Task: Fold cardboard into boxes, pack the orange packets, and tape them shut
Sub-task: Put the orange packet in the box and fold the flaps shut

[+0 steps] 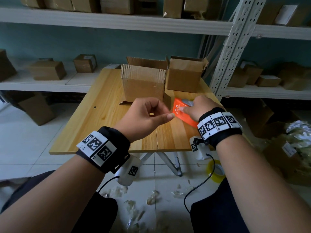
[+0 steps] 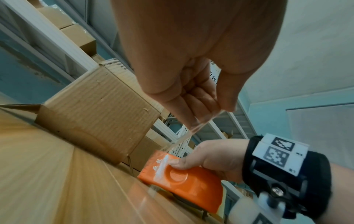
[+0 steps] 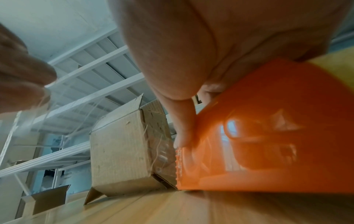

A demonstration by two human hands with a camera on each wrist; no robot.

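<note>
Fingers (image 2: 193, 121) pinch clear tape (image 2: 184, 136) slanting up from orange dispenser (image 2: 184, 184).

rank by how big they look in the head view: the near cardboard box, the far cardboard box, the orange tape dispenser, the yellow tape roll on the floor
1. Near open brown cardboard box
2. Far open brown cardboard box, close to it in apparent size; being farther away, the order is unsure
3. Orange plastic tape dispenser, partly hidden under the right hand
4. Yellow tape roll on the floor

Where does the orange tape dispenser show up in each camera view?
Head: orange tape dispenser right of centre, under the right hand.
Left wrist: lower centre-right.
Right wrist: right half, close up.
Shared landmark: the near cardboard box beside it.
</note>
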